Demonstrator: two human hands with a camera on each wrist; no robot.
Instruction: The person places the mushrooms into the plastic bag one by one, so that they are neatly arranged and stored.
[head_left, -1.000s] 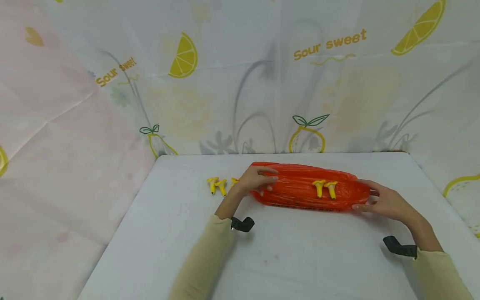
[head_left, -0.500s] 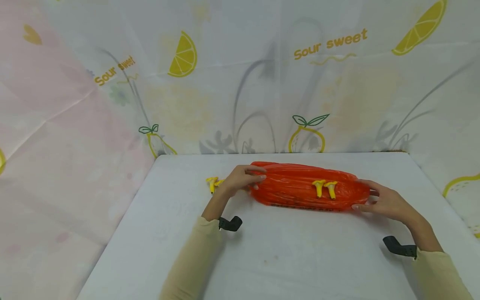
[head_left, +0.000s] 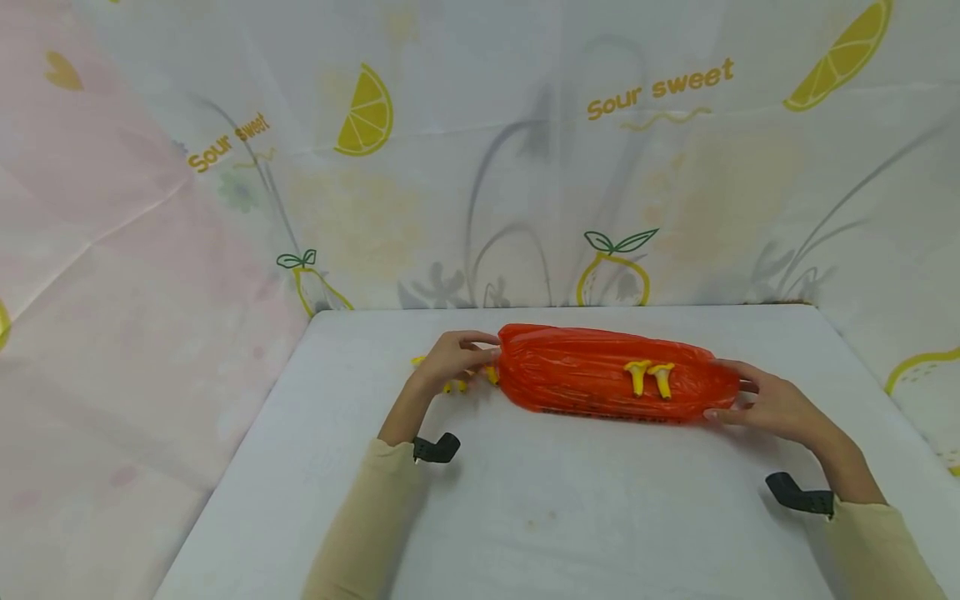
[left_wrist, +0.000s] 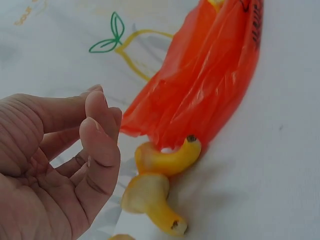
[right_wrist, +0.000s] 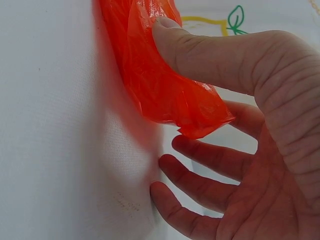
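Note:
A flattened red plastic bag (head_left: pixel 577 367) stretches across the back of the table. Two yellow chanterelle mushrooms (head_left: pixel 637 379) lie on its right half. At its right end my right hand (head_left: pixel 780 408) holds the bag, thumb in front and index finger behind, as the right wrist view shows; the other fingers are spread below. My left hand (head_left: pixel 446 362) hovers just off the bag's left end, fingers loosely bent with nothing between them. Under and beside it lie several more chanterelles (left_wrist: pixel 170 160), partly hidden by the hand in the head view.
A white cloth covers the table (head_left: pixel 525 508). Behind it hangs a curtain (head_left: pixel 465 167) printed with lemons and words, and a pinkish one (head_left: pixel 112 333) hangs at the left. Black camera mounts (head_left: pixel 437 448) sit on both wrists.
My left hand has moved left, from over the bag's left end to above the loose chanterelles. The right hand, the bag and the two chanterelles on it have stayed put.

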